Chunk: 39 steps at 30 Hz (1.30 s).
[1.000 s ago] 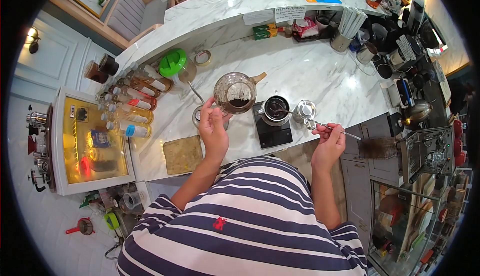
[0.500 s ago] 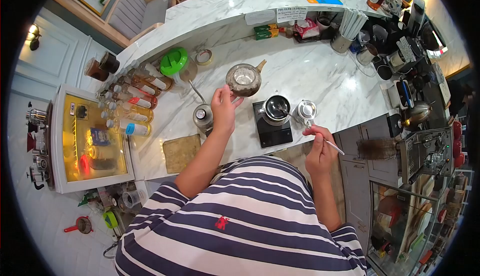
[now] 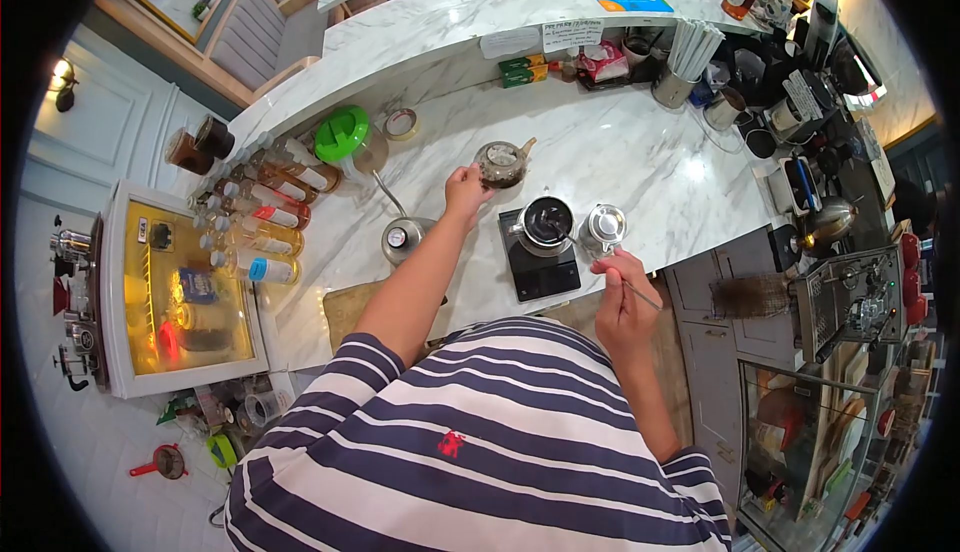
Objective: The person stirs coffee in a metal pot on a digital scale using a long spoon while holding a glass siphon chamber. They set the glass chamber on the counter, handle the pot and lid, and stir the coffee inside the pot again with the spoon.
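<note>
My left hand (image 3: pixel 464 194) is closed on the near side of a small glass teapot (image 3: pixel 502 166), whose spout points away to the right. Whether its base touches the counter I cannot tell. In my right hand (image 3: pixel 624 302) is a long thin spoon (image 3: pixel 648 298), its other end reaching into a metal cup (image 3: pixel 547 245) of dark contents. That cup sits on a black scale (image 3: pixel 548 278). Close to the right fingertips stands a small glass pot with a metal lid (image 3: pixel 606 224). A gooseneck kettle (image 3: pixel 398 238) is left of the scale, beside my left forearm.
Several syrup bottles (image 3: pixel 275 242) and a green-lidded jar (image 3: pixel 342 134) line the left side. A tape roll (image 3: pixel 401 124) lies near the jar. A straw holder (image 3: pixel 676 86) stands at the back right, and an espresso machine (image 3: pixel 855 297) is at far right.
My left hand has carried the teapot farther from my body, slightly right, and it looks lower. My right hand has shifted a little left with the spoon still in the cup.
</note>
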Motion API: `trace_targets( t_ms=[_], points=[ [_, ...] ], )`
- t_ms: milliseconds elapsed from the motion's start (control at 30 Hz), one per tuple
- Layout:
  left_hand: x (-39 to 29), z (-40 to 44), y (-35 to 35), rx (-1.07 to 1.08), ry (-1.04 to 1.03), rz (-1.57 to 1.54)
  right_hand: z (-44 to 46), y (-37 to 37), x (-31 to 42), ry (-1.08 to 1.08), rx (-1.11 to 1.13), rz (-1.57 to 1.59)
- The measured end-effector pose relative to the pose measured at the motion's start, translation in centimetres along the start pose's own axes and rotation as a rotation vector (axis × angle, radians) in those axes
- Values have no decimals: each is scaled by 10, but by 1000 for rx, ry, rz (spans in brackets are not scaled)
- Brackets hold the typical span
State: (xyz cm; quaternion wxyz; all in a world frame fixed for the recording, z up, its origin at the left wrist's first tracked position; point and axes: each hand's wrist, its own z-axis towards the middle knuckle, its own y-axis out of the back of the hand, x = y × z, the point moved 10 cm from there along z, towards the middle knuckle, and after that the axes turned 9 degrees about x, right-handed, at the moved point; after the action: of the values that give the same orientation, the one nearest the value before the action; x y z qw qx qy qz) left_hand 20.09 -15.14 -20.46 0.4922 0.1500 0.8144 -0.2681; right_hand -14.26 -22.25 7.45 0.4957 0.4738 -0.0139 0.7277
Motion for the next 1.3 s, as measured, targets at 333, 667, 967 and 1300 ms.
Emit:
trace_targets(
  t_ms=[333, 667, 967, 1300],
  points=[
    [31, 10, 20, -62, 78, 116, 2, 3, 1, -8, -13, -35],
    [-38, -37, 26, -352, -281, 922, 3, 6, 0, -11, -31, -79],
    [-114, -191, -66, 83, -523, 879, 5, 6, -12, -155, -38, -77],
    [-106, -187, -83, 196, -489, 924, 8, 0, -14, -113, -43, -71]
  ],
)
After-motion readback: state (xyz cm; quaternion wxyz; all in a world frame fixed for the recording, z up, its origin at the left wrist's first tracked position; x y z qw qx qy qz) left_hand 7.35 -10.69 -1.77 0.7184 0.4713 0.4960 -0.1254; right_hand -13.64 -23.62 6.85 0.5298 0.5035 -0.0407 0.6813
